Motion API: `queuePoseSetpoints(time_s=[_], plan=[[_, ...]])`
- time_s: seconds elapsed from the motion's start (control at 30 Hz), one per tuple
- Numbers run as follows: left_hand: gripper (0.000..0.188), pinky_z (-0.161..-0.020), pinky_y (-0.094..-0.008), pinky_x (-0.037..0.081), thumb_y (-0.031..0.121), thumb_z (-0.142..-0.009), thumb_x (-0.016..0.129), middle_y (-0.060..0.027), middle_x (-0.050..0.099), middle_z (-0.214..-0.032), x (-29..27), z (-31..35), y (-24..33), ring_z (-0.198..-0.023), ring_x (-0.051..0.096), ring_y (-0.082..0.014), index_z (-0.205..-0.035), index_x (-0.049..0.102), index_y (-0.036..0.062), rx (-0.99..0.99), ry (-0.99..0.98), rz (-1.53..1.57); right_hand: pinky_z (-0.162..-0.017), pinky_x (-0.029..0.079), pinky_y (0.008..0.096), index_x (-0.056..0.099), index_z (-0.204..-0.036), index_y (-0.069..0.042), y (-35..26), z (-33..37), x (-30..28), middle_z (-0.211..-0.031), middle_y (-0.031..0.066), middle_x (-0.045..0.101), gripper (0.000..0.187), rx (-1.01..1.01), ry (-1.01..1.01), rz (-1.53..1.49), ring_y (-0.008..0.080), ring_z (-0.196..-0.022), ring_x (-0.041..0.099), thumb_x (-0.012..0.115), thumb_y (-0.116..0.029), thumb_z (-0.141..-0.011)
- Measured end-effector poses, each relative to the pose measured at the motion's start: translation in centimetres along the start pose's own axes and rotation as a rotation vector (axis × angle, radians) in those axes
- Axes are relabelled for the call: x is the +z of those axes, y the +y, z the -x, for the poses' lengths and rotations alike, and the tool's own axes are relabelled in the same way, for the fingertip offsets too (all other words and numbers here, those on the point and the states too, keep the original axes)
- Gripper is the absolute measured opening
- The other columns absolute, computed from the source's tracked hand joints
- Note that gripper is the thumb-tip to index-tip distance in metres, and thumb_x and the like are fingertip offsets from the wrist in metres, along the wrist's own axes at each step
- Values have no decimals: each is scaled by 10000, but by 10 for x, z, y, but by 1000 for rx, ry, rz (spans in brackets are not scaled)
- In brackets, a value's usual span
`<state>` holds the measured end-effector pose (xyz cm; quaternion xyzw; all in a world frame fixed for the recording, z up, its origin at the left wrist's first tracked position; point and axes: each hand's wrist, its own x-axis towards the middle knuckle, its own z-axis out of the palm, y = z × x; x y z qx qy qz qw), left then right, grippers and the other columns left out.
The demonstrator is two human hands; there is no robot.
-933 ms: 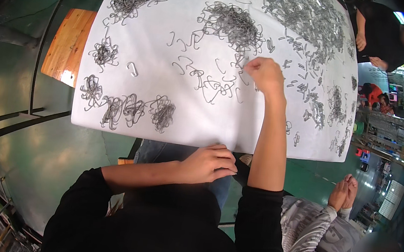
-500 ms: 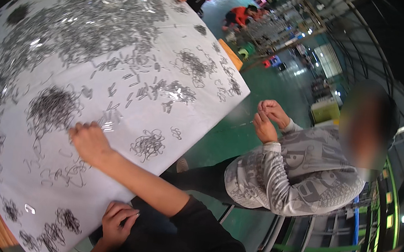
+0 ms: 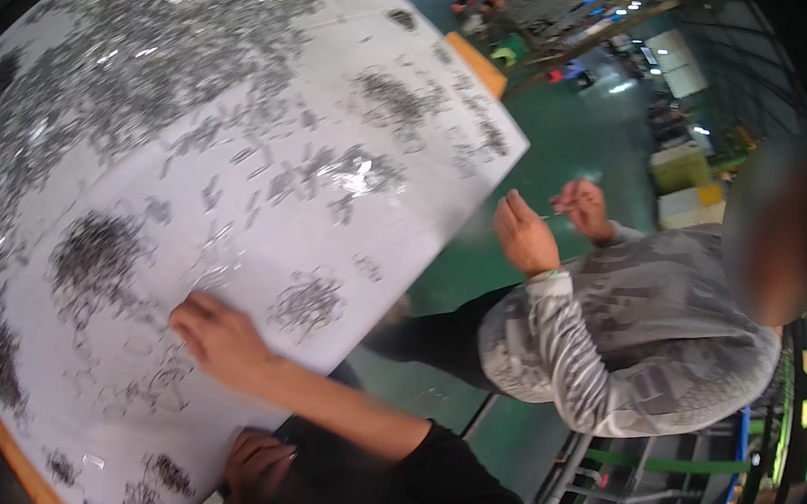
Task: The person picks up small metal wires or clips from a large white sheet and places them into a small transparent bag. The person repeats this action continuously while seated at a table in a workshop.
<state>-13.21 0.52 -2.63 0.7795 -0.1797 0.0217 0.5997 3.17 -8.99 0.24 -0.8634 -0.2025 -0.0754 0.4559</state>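
Note:
My right hand (image 3: 224, 339) is over the white tabletop (image 3: 240, 395) with its fingers bent down and closed together. Its fingertips are near scattered thin, dark curled pieces (image 3: 167, 386) and a few clear, shiny slips (image 3: 220, 255). What it pinches, if anything, is hidden. By the near table edge, my left hand (image 3: 257, 464) has its fingers curled in; it is blurred, and its contents do not show. A dense dark pile of curled pieces (image 3: 99, 255) lies left of my right hand, and a looser heap (image 3: 307, 303) lies to its right.
A broad spread of small shiny grey pieces (image 3: 162, 41) covers the far part of the table. On the right stands a person in a grey patterned top (image 3: 616, 328), hands raised together past the table edge. A yellow-orange board (image 3: 477, 64) juts out at the far right edge.
My right hand has drawn back from the dark pile, toward the right. The view has shifted. The person on the right has moved their hands apart a little.

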Motion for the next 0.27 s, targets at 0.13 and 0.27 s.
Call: queuePoseSetpoints(time_s=[0.13, 0.27], plan=[[212, -676, -348, 498, -9, -664, 775, -71, 642, -800, 3, 0, -1, -766, 612, -242, -841, 715, 91, -27, 3, -41, -632, 508, 351, 638, -897, -91, 13, -10, 12, -817, 77, 631, 134, 50, 29, 3, 259, -735, 643, 627, -6, -793], [224, -722, -330, 503, 3, -694, 769, -52, 648, -853, -2, -1, 6, -813, 611, -228, -890, 711, 95, 21, 8, -43, -683, 535, 404, 648, -857, -89, 11, -3, 18, -787, 87, 675, 107, 345, -194, -564, 250, -726, 669, 585, -3, -866]])
